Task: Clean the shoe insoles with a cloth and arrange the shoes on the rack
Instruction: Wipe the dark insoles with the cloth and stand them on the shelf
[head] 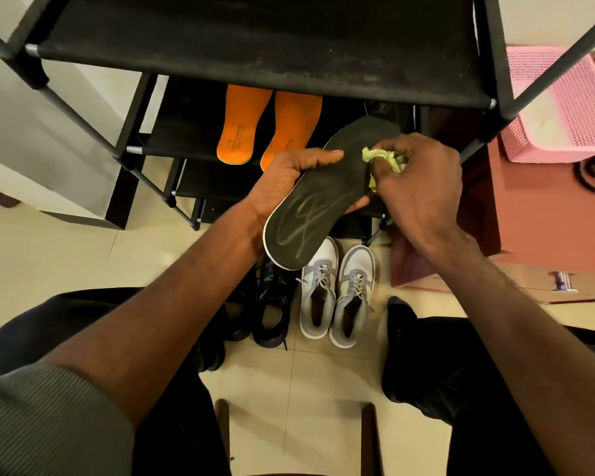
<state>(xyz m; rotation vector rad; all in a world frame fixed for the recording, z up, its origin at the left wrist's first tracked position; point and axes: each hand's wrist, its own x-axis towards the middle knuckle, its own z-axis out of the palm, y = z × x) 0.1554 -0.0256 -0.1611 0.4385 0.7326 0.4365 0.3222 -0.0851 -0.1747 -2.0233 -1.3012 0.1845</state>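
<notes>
My left hand grips a black insole with a faded logo, held in front of the black shoe rack. My right hand holds a bunched yellow-green cloth and presses it on the insole's front half. Two orange insoles lie on a lower rack shelf. A grey and white pair of sneakers stands on the floor below the hands. Beside them, to the left, lies a pair of black shoes.
A pink perforated basket sits at the right on a reddish surface. My dark-trousered legs flank the shoes, and a wooden seat edge shows at the bottom. Cream floor tiles spread to the left.
</notes>
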